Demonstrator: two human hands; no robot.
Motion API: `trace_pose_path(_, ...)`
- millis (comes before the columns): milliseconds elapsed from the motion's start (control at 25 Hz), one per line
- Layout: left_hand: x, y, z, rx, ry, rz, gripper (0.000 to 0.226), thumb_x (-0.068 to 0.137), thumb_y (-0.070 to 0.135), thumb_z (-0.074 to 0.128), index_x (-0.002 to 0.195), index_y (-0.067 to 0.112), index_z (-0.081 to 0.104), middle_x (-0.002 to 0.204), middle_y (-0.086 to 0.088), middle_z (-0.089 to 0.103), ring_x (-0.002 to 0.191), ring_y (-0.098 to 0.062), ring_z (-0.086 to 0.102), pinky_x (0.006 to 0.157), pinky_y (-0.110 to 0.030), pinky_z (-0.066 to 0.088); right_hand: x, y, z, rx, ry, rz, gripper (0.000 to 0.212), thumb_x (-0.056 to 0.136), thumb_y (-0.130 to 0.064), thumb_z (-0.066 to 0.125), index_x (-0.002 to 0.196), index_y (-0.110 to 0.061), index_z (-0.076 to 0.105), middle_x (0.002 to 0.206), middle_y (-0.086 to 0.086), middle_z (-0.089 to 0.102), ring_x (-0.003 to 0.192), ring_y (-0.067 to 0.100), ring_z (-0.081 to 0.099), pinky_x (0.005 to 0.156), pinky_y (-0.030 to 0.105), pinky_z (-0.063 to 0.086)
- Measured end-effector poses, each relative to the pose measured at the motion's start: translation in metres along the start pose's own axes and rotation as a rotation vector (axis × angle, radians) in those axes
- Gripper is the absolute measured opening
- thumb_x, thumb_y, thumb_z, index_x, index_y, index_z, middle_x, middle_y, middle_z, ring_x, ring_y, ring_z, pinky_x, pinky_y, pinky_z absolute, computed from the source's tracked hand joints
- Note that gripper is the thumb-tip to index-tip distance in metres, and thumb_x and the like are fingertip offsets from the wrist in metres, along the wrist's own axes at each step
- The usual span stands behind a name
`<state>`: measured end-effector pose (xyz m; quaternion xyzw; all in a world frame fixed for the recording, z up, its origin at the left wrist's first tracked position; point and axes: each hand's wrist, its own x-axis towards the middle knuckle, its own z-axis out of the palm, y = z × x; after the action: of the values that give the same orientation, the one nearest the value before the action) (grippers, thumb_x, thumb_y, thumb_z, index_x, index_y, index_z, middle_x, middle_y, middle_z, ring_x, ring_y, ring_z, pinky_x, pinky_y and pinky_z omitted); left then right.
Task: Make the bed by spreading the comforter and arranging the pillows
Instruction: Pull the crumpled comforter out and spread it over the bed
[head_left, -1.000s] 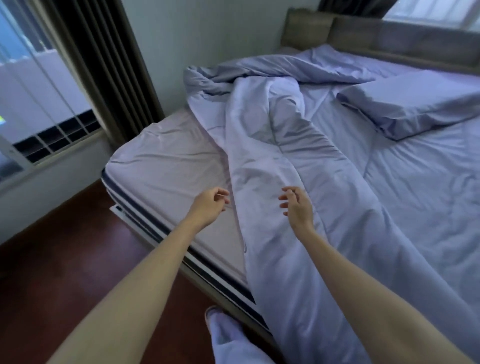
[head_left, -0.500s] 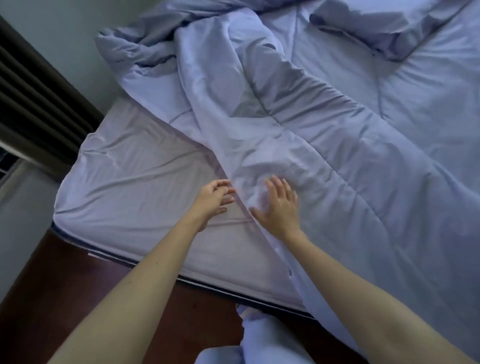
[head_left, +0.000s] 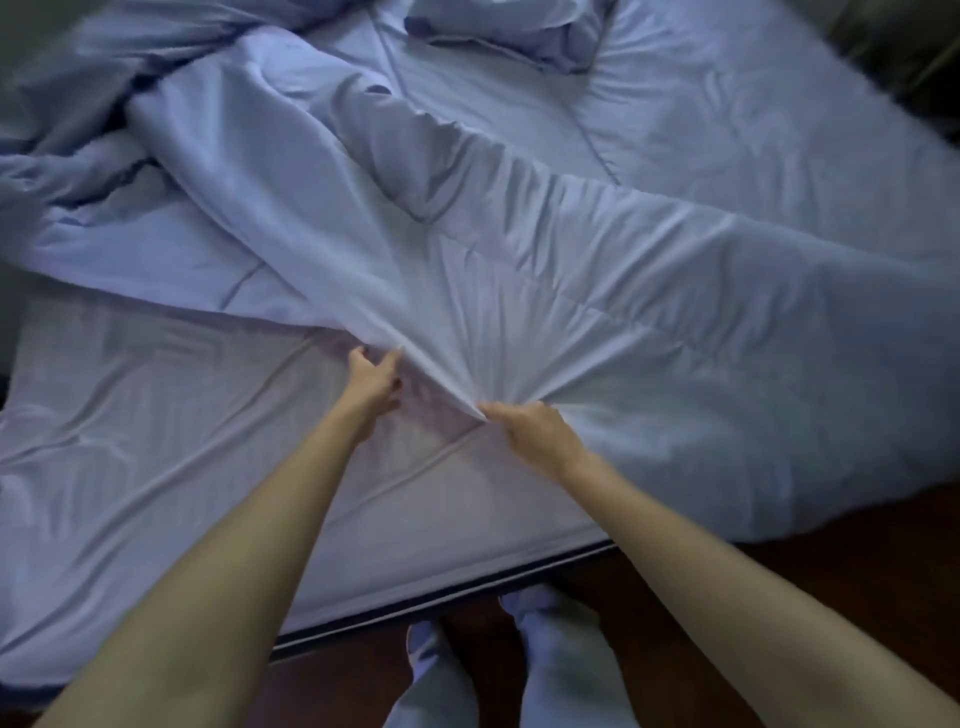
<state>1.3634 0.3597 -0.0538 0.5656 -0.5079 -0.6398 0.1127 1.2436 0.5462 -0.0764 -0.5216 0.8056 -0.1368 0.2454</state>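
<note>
A pale lilac comforter (head_left: 597, 270) lies rumpled across the bed, bunched at the far left and hanging over the right side. Its near edge runs diagonally in front of me. My left hand (head_left: 375, 382) pinches that edge, and my right hand (head_left: 530, 428) grips it a little lower, with folds fanning out from the grip. A pillow (head_left: 519, 31) in the same fabric lies at the top of the view. The fitted sheet (head_left: 156, 441) is bare on the near left part of the mattress.
The mattress's dark lower edge (head_left: 441, 597) runs just ahead of my feet (head_left: 550, 629), which stand on dark wooden floor (head_left: 857, 561). A dark headboard corner (head_left: 904, 57) shows at the top right.
Both hands went from hovering open above the comforter to taking hold of its near edge. My view has tipped further down over the bed.
</note>
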Motion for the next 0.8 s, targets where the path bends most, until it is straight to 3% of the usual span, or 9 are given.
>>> trace_pose_path(160, 0.024, 0.01, -0.029, -0.177, 0.113, 0.044, 0.059, 0.082, 0.041, 0.067, 0.124, 0.017, 0.034, 0.128, -0.005, 0.051, 0.109, -0.024, 0.057, 0.084, -0.043, 0.052, -0.05, -0.03, 0.009, 0.155, -0.139, 0.057, 0.047, 0.093, 0.001, 0.039, 0.133, -0.017, 0.055, 0.135, 0.008, 0.059, 0.125, 0.026, 0.054, 0.102, 0.025, 0.04)
trace_pose_path(240, 0.042, 0.015, -0.054, -0.24, 0.186, 0.107, 0.071, 0.074, 0.039, 0.074, 0.128, 0.012, 0.037, 0.131, -0.003, 0.054, 0.109, -0.02, 0.06, 0.09, -0.041, 0.051, -0.074, -0.042, 0.015, 0.199, -0.24, 0.056, 0.043, 0.093, 0.0, 0.042, 0.129, -0.014, 0.059, 0.132, 0.006, 0.061, 0.125, 0.023, 0.054, 0.107, 0.031, 0.04)
trace_pose_path(360, 0.063, 0.02, -0.09, -0.254, 0.271, 0.116, 0.083, 0.07, 0.039, 0.078, 0.134, 0.007, 0.037, 0.137, -0.004, 0.05, 0.112, -0.014, 0.057, 0.098, -0.036, 0.047, -0.115, -0.051, 0.032, 0.215, -0.513, 0.062, 0.047, 0.085, 0.004, 0.042, 0.12, -0.016, 0.067, 0.128, 0.0, 0.064, 0.118, 0.018, 0.057, 0.101, 0.023, 0.042)
trace_pose_path(440, 0.051, 0.023, -0.104, -0.189, 0.284, 0.112, 0.074, 0.076, 0.037, 0.076, 0.129, 0.005, 0.036, 0.129, -0.002, 0.048, 0.106, -0.014, 0.054, 0.092, -0.033, 0.046, -0.145, -0.059, 0.049, 0.135, -0.749, 0.001, 0.048, 0.081, 0.004, 0.043, 0.115, -0.018, 0.07, 0.121, 0.002, 0.068, 0.108, 0.023, 0.062, 0.096, 0.032, 0.048)
trace_pose_path(520, 0.027, 0.009, -0.116, -0.046, 0.251, 0.141, 0.052, 0.087, 0.033, 0.065, 0.123, 0.002, 0.045, 0.11, -0.008, 0.05, 0.098, -0.018, 0.053, 0.079, -0.034, 0.044, -0.169, -0.058, 0.069, -0.026, -0.849, -0.073, 0.038, 0.087, -0.004, 0.047, 0.118, -0.016, 0.068, 0.118, 0.009, 0.069, 0.104, 0.031, 0.063, 0.092, 0.039, 0.05)
trace_pose_path(640, -0.017, -0.036, -0.158, 0.087, 0.329, 0.182, 0.05, 0.089, 0.031, 0.054, 0.126, -0.002, 0.05, 0.107, -0.018, 0.057, 0.105, -0.035, 0.06, 0.076, -0.042, 0.045, -0.186, -0.034, 0.091, -0.147, -0.637, 0.01, 0.043, 0.095, -0.015, 0.044, 0.138, -0.019, 0.048, 0.138, 0.012, 0.052, 0.123, 0.034, 0.05, 0.099, 0.038, 0.04)
trace_pose_path(720, -0.052, -0.084, -0.201, 0.212, 0.424, 0.118, 0.051, 0.088, 0.026, 0.049, 0.128, -0.004, 0.047, 0.121, -0.03, 0.056, 0.114, -0.046, 0.055, 0.089, -0.05, 0.046, -0.188, -0.028, 0.091, 0.033, -0.331, 0.162, 0.056, 0.092, -0.014, 0.048, 0.146, -0.022, 0.035, 0.149, 0.008, 0.041, 0.136, 0.03, 0.04, 0.109, 0.038, 0.035)
trace_pose_path(800, -0.097, -0.152, -0.231, 0.346, 0.48, 0.011, 0.046, 0.091, 0.021, 0.043, 0.124, -0.011, 0.046, 0.124, -0.039, 0.05, 0.112, -0.052, 0.05, 0.092, -0.053, 0.042, -0.179, -0.03, 0.079, 0.195, -0.035, 0.267, 0.061, 0.089, -0.011, 0.05, 0.147, -0.017, 0.032, 0.148, 0.01, 0.042, 0.136, 0.029, 0.04, 0.11, 0.039, 0.035)
